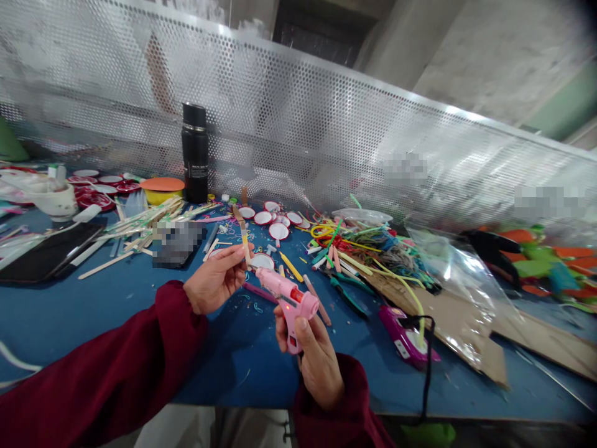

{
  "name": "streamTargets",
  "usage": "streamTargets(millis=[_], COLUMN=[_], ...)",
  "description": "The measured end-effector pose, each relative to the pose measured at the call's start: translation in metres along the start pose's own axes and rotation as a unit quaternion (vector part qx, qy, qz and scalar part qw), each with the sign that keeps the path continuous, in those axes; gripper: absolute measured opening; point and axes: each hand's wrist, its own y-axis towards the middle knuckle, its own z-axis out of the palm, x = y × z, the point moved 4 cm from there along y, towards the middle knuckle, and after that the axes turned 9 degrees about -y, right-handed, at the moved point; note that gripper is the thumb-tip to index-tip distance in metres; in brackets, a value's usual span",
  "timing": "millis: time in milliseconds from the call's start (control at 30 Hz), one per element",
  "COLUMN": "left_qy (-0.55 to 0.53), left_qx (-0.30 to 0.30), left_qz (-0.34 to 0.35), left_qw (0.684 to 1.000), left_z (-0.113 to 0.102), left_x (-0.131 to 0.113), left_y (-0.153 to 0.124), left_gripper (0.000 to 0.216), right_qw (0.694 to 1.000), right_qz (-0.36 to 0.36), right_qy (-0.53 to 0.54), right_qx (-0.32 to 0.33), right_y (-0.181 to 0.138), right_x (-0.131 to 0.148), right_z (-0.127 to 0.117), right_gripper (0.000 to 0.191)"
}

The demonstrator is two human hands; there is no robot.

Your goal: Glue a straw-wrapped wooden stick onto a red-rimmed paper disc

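Note:
My right hand (319, 361) is wrapped round the grip of a pink hot glue gun (284, 289), whose small light glows orange. The gun's nozzle points up and left, close to the lower end of a wooden craft stick (244, 241). Between thumb and fingertips, my left hand (221, 277) pinches that stick, which tilts upward. Whether the nozzle touches the stick I cannot tell. Behind the hands lie several white bottle caps with red rims (278, 231). A yellow pencil-like piece (291, 266) lies just beyond the glue gun.
A black bottle (194, 155) stands by the perforated metal screen (298, 118). To the left are a bundle of craft sticks (140, 227), a dark phone (51, 249) and a white cup (56, 199). Pliers (347, 292), a purple power strip (408, 339) and cardboard (461, 317) lie right.

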Motion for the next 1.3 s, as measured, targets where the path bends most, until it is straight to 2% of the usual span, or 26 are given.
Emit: streamTargets(millis=[733, 1100, 1300], left_qy=[0.034, 0.042, 0.035], left_qx=[-0.037, -0.010, -0.017], left_qz=[-0.029, -0.040, -0.034], left_qw=[0.998, 0.998, 0.999], left_z=[0.0056, 0.0019, 0.0038], left_x=[0.0072, 0.0091, 0.0070], left_y=[-0.0043, -0.0030, -0.0033], left_gripper=[0.016, 0.016, 0.016], right_qw=[0.999, 0.999, 0.999], right_qz=[-0.052, -0.033, -0.036], right_qy=[-0.008, 0.000, -0.011], right_qx=[-0.012, -0.021, -0.027], right_y=[0.0022, 0.0014, -0.0007], right_x=[0.0042, 0.0010, 0.0058], right_z=[-0.0020, -0.0044, -0.0041], right_gripper=[0.038, 0.041, 0.043])
